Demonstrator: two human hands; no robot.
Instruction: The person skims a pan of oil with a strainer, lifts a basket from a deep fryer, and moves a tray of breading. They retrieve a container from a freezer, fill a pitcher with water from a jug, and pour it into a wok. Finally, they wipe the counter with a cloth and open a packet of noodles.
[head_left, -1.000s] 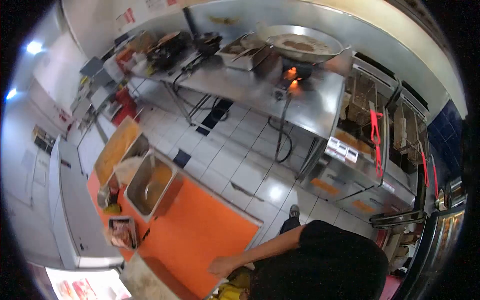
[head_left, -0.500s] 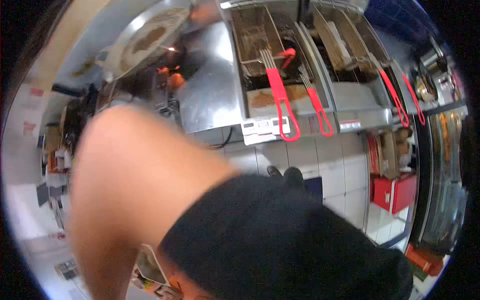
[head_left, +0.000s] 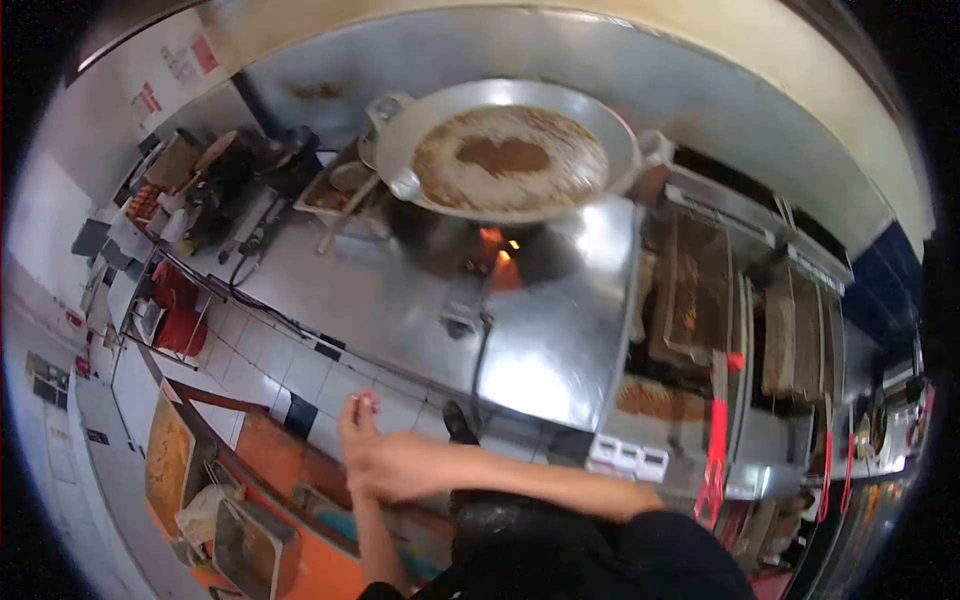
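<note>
My right hand (head_left: 395,466) reaches in from the right across my body and meets my left hand (head_left: 358,428) above the floor in front of the stove counter. The two hands overlap. The left fingers are curled together at the top, and whether anything is in them cannot be made out. My right fingers are mostly hidden where the hands meet. Beyond them, a large wok (head_left: 395,150) of bubbling oil, with a brown patch in the middle, sits over a burner flame (head_left: 503,262).
Fryer baskets (head_left: 695,280) with red handles (head_left: 713,460) stand to the right. A steel counter (head_left: 400,320) runs under the wok. Metal trays (head_left: 250,550) rest on an orange surface (head_left: 330,575) at lower left. A red bin (head_left: 180,310) stands at left.
My view has swung left, bringing the wok to the centre and the fryers to the right. The arm that blurred across the foreground is now lower, with both hands together.
</note>
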